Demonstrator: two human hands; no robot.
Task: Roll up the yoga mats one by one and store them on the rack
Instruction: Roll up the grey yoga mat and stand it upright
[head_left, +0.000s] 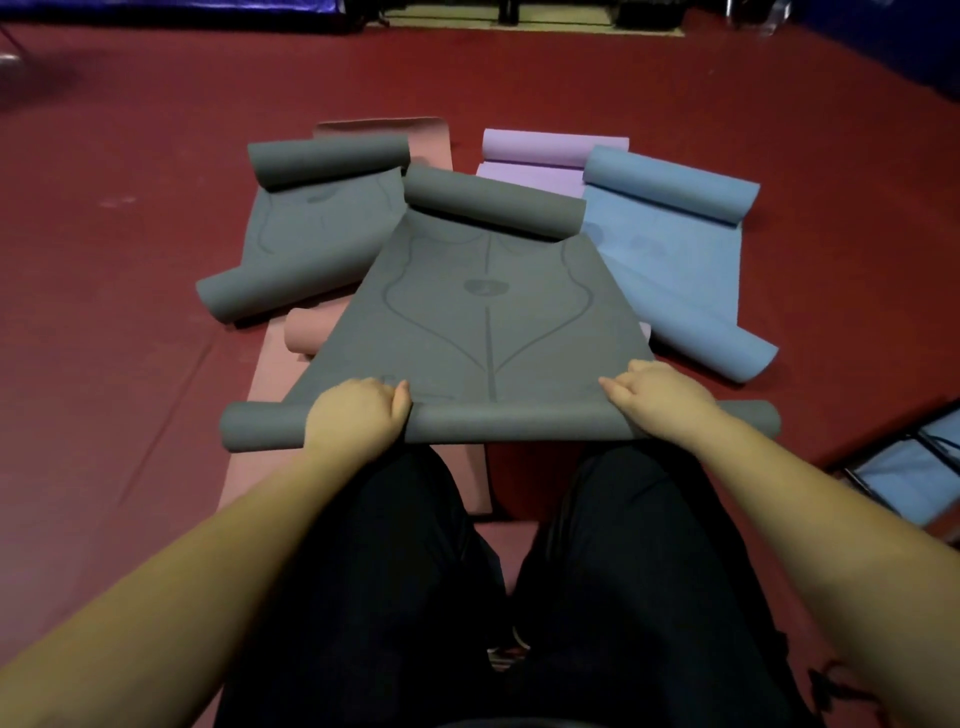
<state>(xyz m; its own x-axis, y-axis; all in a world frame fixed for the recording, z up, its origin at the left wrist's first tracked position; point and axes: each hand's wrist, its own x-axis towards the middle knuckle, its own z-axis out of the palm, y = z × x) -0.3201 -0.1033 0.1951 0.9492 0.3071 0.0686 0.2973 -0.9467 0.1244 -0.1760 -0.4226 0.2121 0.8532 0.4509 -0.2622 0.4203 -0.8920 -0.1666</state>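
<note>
A grey yoga mat (488, 317) with printed guide lines lies in front of my knees, curled at both ends. My left hand (358, 415) and my right hand (660, 397) each grip the near rolled end (509, 423), fingers curled over the roll. Its far end (493, 205) is curled up too. Behind it at the left lies a second grey mat (317, 234), under it a pink mat (306, 332), at the right a blue mat (675, 244) and a lilac mat (545, 156). No rack shows in this view.
Dark red floor (130, 312) spreads all round the mats. A dark metal frame with blue panels (904, 467) sits at the right edge. My legs in dark trousers (467, 597) fill the bottom middle. Blue padding (156, 10) lines the far wall.
</note>
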